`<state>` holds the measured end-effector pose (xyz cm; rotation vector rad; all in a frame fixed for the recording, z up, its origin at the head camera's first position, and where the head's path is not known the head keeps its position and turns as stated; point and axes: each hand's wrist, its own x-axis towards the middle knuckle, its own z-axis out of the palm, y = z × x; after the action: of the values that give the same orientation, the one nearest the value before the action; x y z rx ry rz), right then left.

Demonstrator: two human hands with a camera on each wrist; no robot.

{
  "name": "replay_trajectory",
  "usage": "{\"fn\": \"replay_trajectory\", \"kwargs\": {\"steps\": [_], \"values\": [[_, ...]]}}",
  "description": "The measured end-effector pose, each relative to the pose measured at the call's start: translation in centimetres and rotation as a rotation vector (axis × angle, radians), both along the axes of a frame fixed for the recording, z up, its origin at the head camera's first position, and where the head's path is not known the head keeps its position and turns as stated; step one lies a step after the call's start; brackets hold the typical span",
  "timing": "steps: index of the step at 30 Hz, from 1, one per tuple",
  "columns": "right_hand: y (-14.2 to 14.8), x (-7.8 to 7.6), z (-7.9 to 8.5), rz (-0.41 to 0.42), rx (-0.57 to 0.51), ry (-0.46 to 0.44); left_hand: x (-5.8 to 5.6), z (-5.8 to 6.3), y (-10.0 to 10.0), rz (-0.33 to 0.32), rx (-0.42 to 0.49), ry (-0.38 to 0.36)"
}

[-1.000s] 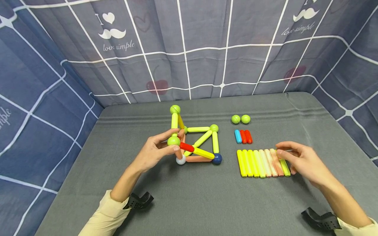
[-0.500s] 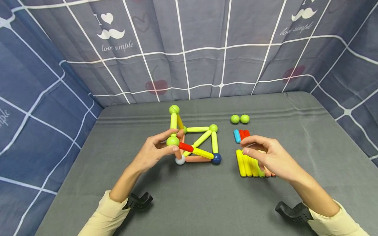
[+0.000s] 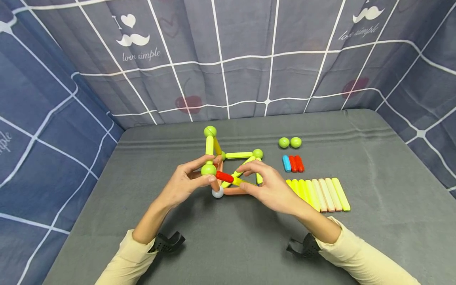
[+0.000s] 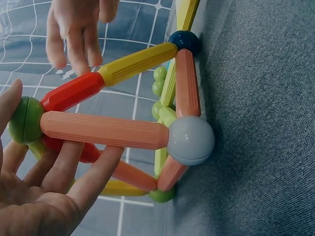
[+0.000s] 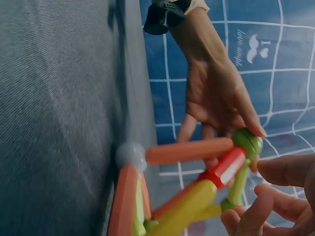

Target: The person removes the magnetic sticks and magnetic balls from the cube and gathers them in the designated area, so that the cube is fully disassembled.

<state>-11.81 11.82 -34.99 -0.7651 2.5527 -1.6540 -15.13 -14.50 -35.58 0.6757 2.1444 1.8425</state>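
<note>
A frame of magnetic building sticks and balls stands on the cloth in the head view. My left hand (image 3: pixel 187 180) pinches its raised green ball (image 3: pixel 208 170) between thumb and fingers. From that ball a short red stick (image 3: pixel 225 177) and a yellow stick (image 4: pixel 140 64) slope down to a dark blue ball (image 4: pixel 185 43), which my right hand hides in the head view. A salmon stick (image 4: pixel 106 130) drops to the white ball (image 3: pixel 217 192). My right hand (image 3: pixel 268 188) hovers over the yellow stick, fingers loosely bent and holding nothing; the right wrist view shows a gap to the frame.
Right of the frame lies a row of yellow, pale green and salmon sticks (image 3: pixel 333 194), partly behind my right forearm. Beyond it are a blue short stick (image 3: pixel 286 163), two red short sticks (image 3: pixel 296 163) and two green balls (image 3: pixel 289 142). A patterned curtain (image 3: pixel 246 79) hangs behind.
My right hand has moved left from the right end of the stick row, past the short sticks, to the frame. The row appears unchanged. My left hand keeps its hold on the green ball.
</note>
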Motion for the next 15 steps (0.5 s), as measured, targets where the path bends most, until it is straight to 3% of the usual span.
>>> {"fn": "replay_trajectory", "kwargs": {"steps": [5, 10, 15], "values": [[-1.8, -1.0, -0.4, 0.043, -0.009, 0.006, -0.1, 0.0, 0.1, 0.000, 0.005, 0.006], [-2.6, -1.4, -0.6, 0.011, 0.050, 0.070, -0.3, -0.1, 0.2, -0.017, 0.014, 0.016], [-3.2, -1.9, -0.6, 0.010, 0.082, 0.069, -0.3, -0.1, 0.1, -0.019, 0.026, -0.006]]}}
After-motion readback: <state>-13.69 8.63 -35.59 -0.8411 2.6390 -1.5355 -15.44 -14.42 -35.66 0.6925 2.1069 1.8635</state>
